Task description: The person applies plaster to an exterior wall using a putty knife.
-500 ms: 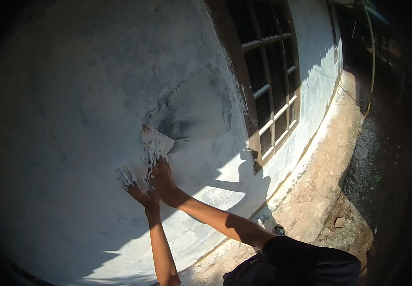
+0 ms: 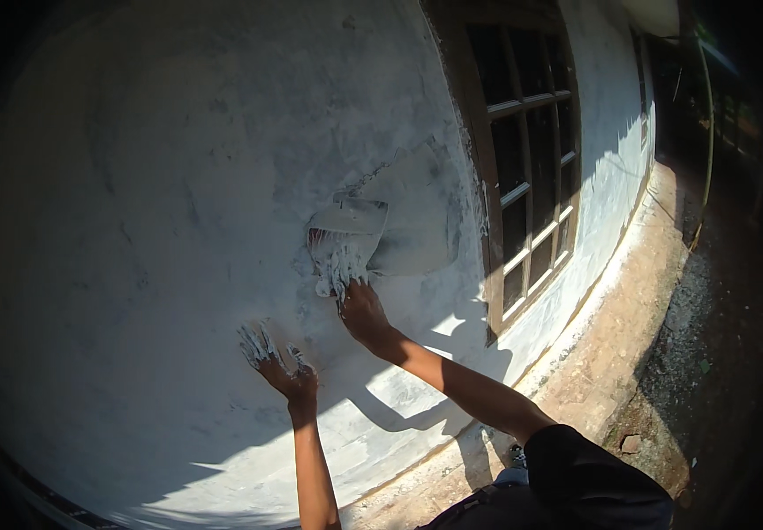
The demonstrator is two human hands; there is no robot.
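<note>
My right hand (image 2: 359, 300), its fingers smeared with white putty, grips a flat, pale scraper (image 2: 348, 237) with a reddish patch at its left edge. The scraper lies against the wall (image 2: 169, 221), over the left part of a smooth grey patch (image 2: 421, 212). Lower and to the left, my left hand (image 2: 277, 360) is open, thumb apart from the fingers. Thick white putty coats those fingers too. Whether the left palm touches the wall or holds putty, I cannot tell.
To the right of the patch is a brown-framed window (image 2: 523, 168) with white bars. A stone-like ledge (image 2: 607, 327) runs along the foot of the wall, with rubble and a small brick piece (image 2: 630, 443) beyond it. Bright sun and shadow split the lower wall.
My right hand and the scraper have moved up and away from my left hand, onto the grey patch. The view has shifted, and my left hand now sits lower, apart from the right.
</note>
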